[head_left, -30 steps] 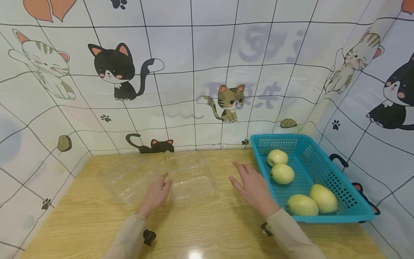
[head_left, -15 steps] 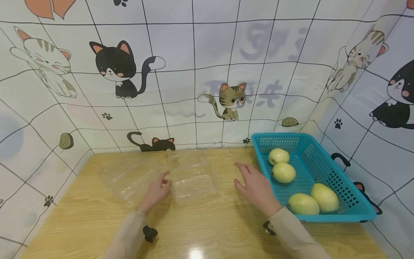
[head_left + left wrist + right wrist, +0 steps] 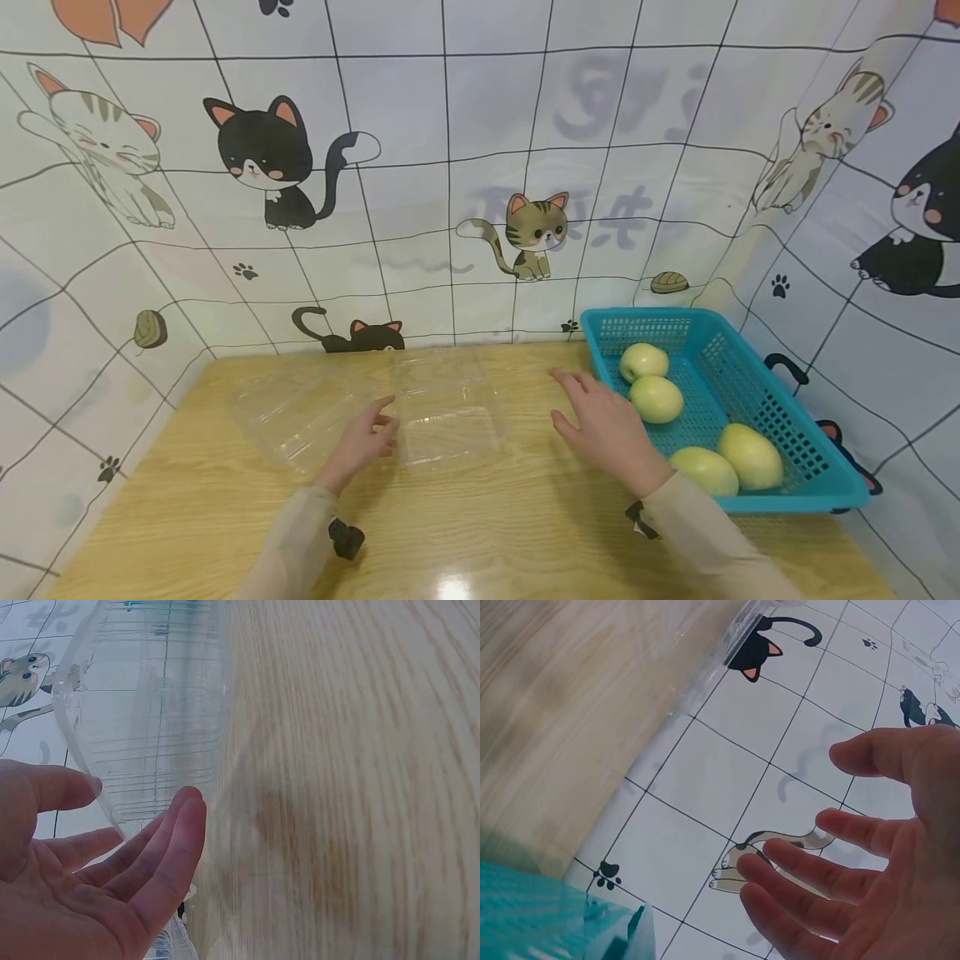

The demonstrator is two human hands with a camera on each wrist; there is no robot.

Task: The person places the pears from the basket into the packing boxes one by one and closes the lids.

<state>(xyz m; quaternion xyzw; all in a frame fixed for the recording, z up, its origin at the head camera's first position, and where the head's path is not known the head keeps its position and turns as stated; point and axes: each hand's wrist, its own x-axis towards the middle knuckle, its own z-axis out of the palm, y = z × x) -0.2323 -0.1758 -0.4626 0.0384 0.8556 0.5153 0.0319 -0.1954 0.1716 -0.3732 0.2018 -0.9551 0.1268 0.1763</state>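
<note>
In the head view, my left hand is at the left side of an opened clear plastic clamshell box on the wooden table. The left wrist view has its relaxed fingers and thumb at the box's corner; whether they touch it I cannot tell. A second clear plastic box lies at an angle farther left. Loosely spread, my right hand hovers beside the blue basket and holds nothing. Inside the basket are several pale yellow-green fruits, one partly hidden by the right wrist.
The wooden table ends at the back against a white wall sheet printed with cats and grid lines. Similar sheets stand at left and right. The basket is close to the right sheet.
My right hand has shifted slightly right, toward the basket. The left hand stays beside the clear box, its fingers a little more bent. The boxes and fruits have not moved.
</note>
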